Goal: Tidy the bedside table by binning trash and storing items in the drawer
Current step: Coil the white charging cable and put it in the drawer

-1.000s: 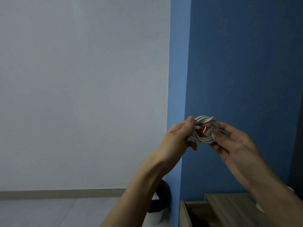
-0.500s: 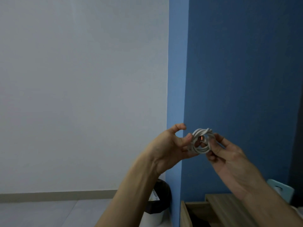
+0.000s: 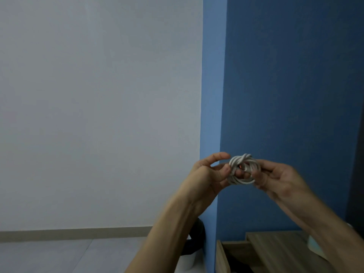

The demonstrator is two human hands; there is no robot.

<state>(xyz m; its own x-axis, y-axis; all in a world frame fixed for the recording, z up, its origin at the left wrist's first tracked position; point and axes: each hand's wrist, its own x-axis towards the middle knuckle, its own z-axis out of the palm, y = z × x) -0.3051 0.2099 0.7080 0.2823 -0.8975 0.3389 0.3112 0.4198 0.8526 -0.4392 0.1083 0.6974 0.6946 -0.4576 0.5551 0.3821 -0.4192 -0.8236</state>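
Note:
A coiled white cable (image 3: pixel 243 170) with a copper-coloured plug in its middle is held up in front of the blue wall. My left hand (image 3: pixel 209 172) pinches its left side with thumb and fingers. My right hand (image 3: pixel 275 177) grips its right side. Far below, at the bottom right, the wooden bedside table (image 3: pixel 275 245) shows its top, and an open drawer (image 3: pixel 221 257) sticks out on its left. A white bin with a black liner (image 3: pixel 194 247) stands on the floor left of the drawer, partly behind my left forearm.
A pale blue object (image 3: pixel 313 245) lies on the table top behind my right forearm. A blue wall corner (image 3: pixel 210 115) runs down the middle; a white wall and grey floor fill the left.
Both hands have dropped lower with the cable. My left fingers shifted their hold on the coil, with the forefinger now lifted above it. The view tilted slightly.

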